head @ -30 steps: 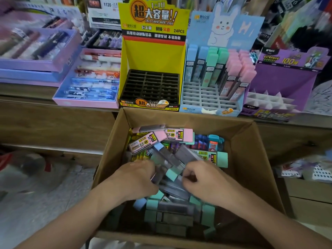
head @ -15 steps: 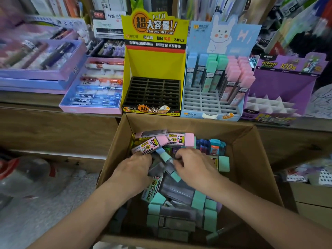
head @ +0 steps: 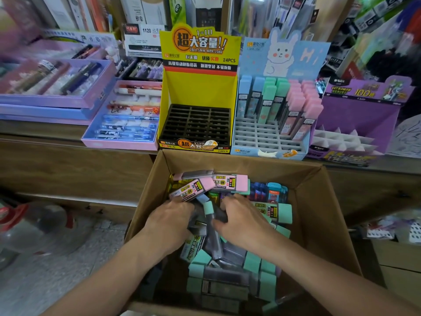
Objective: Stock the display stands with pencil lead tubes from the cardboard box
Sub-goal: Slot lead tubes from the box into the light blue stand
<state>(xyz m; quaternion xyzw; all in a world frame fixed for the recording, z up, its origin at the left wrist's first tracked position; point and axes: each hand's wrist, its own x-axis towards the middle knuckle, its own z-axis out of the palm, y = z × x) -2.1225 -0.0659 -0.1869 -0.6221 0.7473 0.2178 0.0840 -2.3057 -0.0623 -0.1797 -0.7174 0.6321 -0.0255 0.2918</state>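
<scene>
An open cardboard box (head: 319,201) sits low in front of me, piled with pencil lead tubes with pink and green caps. My left hand (head: 169,222) and my right hand (head: 241,220) are both inside it, fingers curled around a bunch of grey tubes with a green-capped one (head: 208,208) sticking up between them. On the counter behind stand a yellow display stand (head: 198,92) with an empty black grid, a blue rabbit stand (head: 271,133) partly filled with blue, green and pink tubes, and a purple stand (head: 357,119) with empty white dividers.
Lilac and pink pen trays (head: 123,119) lie on the counter to the left. Wooden counter front (head: 75,169) runs behind the box. A clear plastic bottle (head: 34,226) lies on the tiled floor at left. Shelves of packed stationery fill the background.
Both hands have moved farther back in the box and closed in on the bunch of tubes. The view has tilted slightly, bringing the stands lower in the frame.
</scene>
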